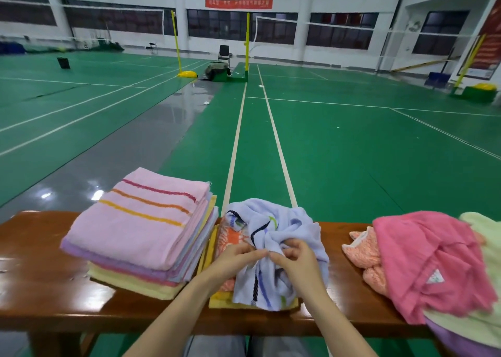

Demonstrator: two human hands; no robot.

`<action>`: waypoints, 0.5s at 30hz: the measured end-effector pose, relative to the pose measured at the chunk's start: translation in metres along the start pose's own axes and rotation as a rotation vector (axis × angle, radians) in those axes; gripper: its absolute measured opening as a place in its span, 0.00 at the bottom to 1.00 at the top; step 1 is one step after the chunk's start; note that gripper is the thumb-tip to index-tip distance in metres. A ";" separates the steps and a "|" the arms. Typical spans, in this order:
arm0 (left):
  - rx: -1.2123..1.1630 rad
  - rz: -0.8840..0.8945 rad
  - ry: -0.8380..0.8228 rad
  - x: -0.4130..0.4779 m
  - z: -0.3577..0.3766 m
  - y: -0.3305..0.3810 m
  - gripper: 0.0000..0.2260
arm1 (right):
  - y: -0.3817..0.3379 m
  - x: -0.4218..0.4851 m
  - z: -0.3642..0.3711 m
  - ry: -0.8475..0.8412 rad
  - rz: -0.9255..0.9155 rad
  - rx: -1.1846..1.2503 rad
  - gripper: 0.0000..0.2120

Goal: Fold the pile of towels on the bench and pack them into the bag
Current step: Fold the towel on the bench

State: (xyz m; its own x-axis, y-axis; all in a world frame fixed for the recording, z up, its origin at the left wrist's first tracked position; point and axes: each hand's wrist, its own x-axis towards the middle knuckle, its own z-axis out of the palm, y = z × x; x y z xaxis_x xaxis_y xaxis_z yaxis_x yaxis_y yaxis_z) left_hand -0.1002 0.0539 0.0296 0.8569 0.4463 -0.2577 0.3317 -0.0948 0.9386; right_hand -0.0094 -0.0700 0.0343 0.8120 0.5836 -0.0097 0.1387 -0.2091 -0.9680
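Observation:
A crumpled light blue towel (282, 232) with dark stripes lies in the middle of the wooden bench (35, 280), on top of an orange patterned towel (233, 238) and a yellow one (219, 301). My left hand (238, 257) and my right hand (296, 259) pinch its bunched fabric close together at the near side. A neat stack of folded towels (141, 234), pink with stripes on top, sits to the left. An unfolded pile lies at the right: a pink towel (428, 259), a peach one (366, 256) and a pale green one (485, 248). No bag is in view.
Beyond the bench stretches a green badminton court floor with white lines. Yellow net posts (174, 40), a chair (224, 52) and a dark bin (63, 62) stand far off. My knees show under the bench's front edge.

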 end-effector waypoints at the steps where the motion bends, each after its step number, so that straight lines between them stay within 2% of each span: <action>1: 0.023 0.012 -0.003 0.000 0.001 0.000 0.13 | -0.003 0.000 -0.001 -0.001 -0.040 0.005 0.05; 4: 0.024 0.011 0.006 0.000 0.003 0.002 0.07 | -0.013 -0.001 -0.005 -0.015 -0.174 -0.011 0.08; 9: 0.013 -0.056 0.035 0.004 0.001 -0.002 0.08 | -0.040 0.007 -0.040 -0.042 -0.274 -0.135 0.09; 12: -0.034 -0.069 0.031 0.003 0.000 0.000 0.07 | -0.058 0.022 -0.070 -0.044 -0.266 -0.382 0.10; 15: -0.122 -0.041 -0.014 -0.003 -0.002 0.006 0.07 | -0.077 0.030 -0.091 -0.013 -0.162 -0.525 0.01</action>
State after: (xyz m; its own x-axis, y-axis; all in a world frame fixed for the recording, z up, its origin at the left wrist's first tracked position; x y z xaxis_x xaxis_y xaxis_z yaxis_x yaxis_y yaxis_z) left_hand -0.1013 0.0537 0.0367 0.8491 0.4352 -0.2992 0.3173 0.0325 0.9478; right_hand 0.0558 -0.1075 0.1308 0.7501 0.6498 0.1224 0.5280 -0.4771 -0.7025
